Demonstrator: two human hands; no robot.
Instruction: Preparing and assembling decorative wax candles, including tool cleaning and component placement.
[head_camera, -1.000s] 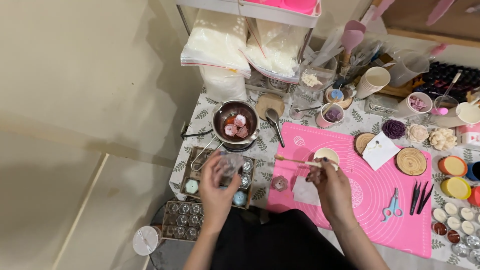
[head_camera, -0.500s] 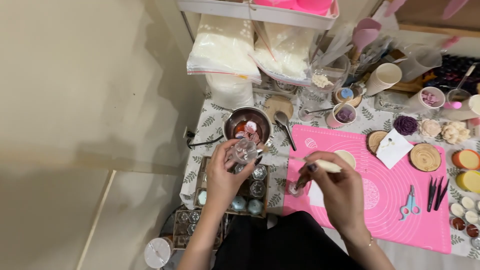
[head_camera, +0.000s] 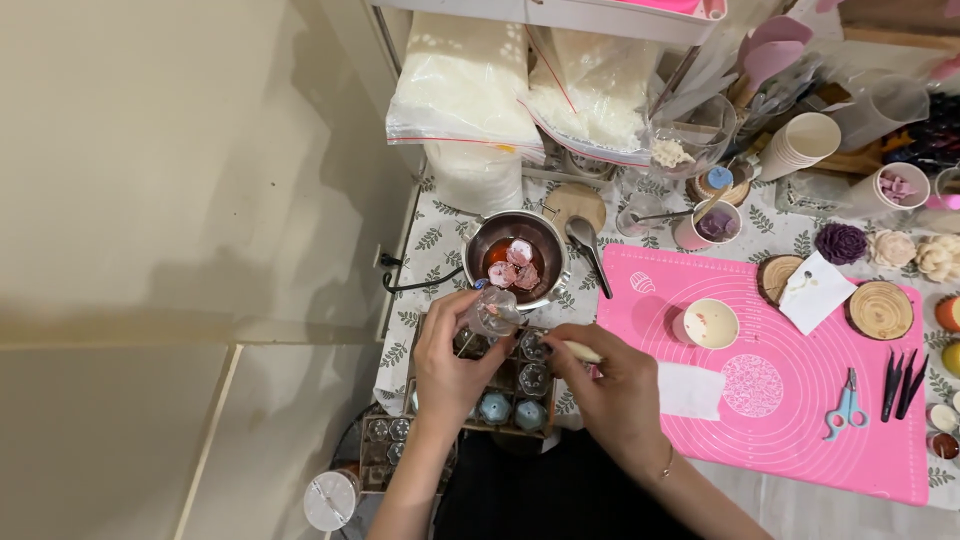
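Note:
My left hand (head_camera: 455, 360) grips a small clear glass jar (head_camera: 492, 312), tilted, just below a metal pot (head_camera: 517, 250) with reddish liquid and pale pink wax lumps in it. My right hand (head_camera: 612, 385) holds a thin wooden stick (head_camera: 578, 350) whose tip points toward the jar. Both hands hover over a tray of small glass jars (head_camera: 530, 378), some filled with blue-grey wax.
A pink silicone mat (head_camera: 800, 395) lies to the right with a small bowl (head_camera: 711, 323), a white cloth, scissors (head_camera: 845, 408), tweezers and wooden coasters on it. Bags of white wax flakes (head_camera: 465, 85), paper cups and a spoon (head_camera: 588, 245) stand behind. A wall is at the left.
Both hands moved left from the pink mat to the jar tray. My left hand lifted the glass jar up to the pot, and the right hand brought the stick to it.

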